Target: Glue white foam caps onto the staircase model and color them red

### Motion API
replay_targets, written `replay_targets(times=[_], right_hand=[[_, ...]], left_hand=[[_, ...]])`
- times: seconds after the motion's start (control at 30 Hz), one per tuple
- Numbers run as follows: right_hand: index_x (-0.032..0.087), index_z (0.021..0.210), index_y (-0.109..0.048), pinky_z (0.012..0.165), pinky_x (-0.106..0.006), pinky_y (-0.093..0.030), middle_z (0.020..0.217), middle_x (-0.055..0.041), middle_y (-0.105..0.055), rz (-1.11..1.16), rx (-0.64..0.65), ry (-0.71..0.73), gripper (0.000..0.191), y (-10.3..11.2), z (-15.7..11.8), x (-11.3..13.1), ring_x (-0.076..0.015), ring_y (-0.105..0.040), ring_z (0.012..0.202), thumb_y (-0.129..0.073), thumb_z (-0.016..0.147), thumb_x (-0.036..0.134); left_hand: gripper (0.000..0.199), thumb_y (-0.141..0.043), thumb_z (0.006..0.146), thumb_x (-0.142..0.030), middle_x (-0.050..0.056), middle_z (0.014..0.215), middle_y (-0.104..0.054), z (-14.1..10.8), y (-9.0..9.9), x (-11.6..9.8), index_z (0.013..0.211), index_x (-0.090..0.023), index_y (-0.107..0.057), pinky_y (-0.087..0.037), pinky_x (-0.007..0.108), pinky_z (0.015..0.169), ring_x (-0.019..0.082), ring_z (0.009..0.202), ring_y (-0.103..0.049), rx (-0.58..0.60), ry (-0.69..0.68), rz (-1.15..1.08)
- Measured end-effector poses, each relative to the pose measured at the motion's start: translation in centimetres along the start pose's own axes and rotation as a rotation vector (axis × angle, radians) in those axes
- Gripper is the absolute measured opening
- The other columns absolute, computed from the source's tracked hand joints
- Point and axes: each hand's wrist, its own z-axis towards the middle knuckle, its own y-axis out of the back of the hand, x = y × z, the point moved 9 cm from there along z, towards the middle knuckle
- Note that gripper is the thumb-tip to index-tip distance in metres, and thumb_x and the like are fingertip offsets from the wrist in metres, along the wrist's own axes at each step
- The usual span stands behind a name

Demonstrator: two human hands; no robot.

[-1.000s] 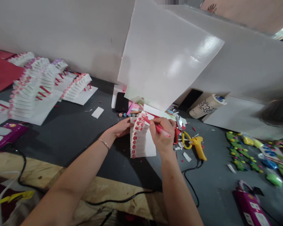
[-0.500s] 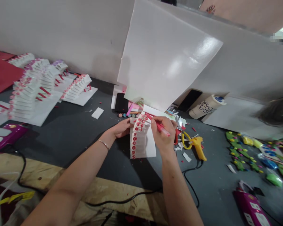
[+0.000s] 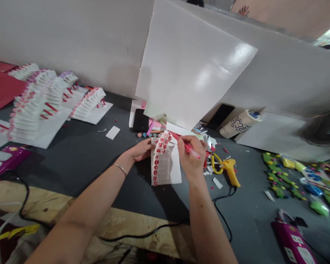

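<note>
A white folded paper piece (image 3: 162, 167) with red round marks down its left edge stands on a white board (image 3: 176, 170) in the middle of the dark table. My right hand (image 3: 191, 154) is closed around a red marker (image 3: 192, 150), its tip close to the top red marks. At the piece's upper left edge is my left hand (image 3: 143, 149), its fingertips partly hidden behind the paper; it steadies the piece. Scissors with yellow handles (image 3: 216, 163) and a yellow glue gun (image 3: 229, 171) lie just right of my right hand.
Similar white paper models (image 3: 30, 113) on boards stand at the left. A black phone (image 3: 141, 120), a white cup (image 3: 239, 124) and a large white sheet (image 3: 195, 62) are behind. Purple power strips (image 3: 293, 242) lie at both sides, with black cables along the front edge.
The marker in my right hand has tilted slightly, its rear end a little further right. My left hand stays at the paper piece. The whole view has shifted very slightly.
</note>
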Motion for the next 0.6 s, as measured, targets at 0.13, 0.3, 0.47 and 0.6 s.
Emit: replay_targets(times=[0.13,0.3,0.47,0.6], right_hand=[[0.024,0.084,-0.063,0.09,-0.039,-0.038,0.078,0.0028,-0.074,0.004,-0.006,0.016,0.013,0.04,0.03,0.08,-0.0177,-0.068,0.073,-0.058,0.096,0.028],[0.024,0.084,-0.062,0.089,-0.039,-0.039,0.077,0.0028,-0.073,-0.019,-0.022,0.014,0.015,0.22,-0.03,-0.04,-0.0176,-0.068,0.073,-0.057,0.097,0.029],[0.024,0.082,-0.061,0.088,-0.039,-0.039,0.075,0.0033,-0.072,-0.017,-0.017,0.0,0.017,0.31,-0.02,-0.27,-0.0176,-0.066,0.071,-0.057,0.097,0.03],[0.024,0.084,-0.063,0.09,-0.039,-0.038,0.078,0.0026,-0.074,-0.002,-0.013,-0.007,0.015,0.2,0.01,-0.34,-0.0179,-0.068,0.073,-0.058,0.096,0.029]], left_hand=[[0.05,-0.083,0.066,-0.012,0.01,0.099,-0.079,-0.02,0.0,0.02,0.114,-0.015,-0.068,-0.057,0.029,0.077,0.022,0.086,-0.075,0.001,0.003,0.008],[0.047,-0.082,0.069,-0.013,0.009,0.097,-0.078,-0.02,-0.04,0.03,0.113,-0.015,-0.068,-0.057,0.03,0.078,0.021,0.084,-0.075,0.011,0.001,0.021],[0.047,-0.082,0.069,-0.013,0.011,0.1,-0.078,-0.04,-0.08,0.06,0.113,-0.015,-0.068,-0.057,0.031,0.079,0.022,0.088,-0.075,0.015,0.003,0.03],[0.045,-0.081,0.067,-0.01,0.01,0.1,-0.079,-0.08,-0.01,0.02,0.111,-0.015,-0.07,-0.057,0.029,0.079,0.021,0.087,-0.075,-0.006,0.006,0.017]])
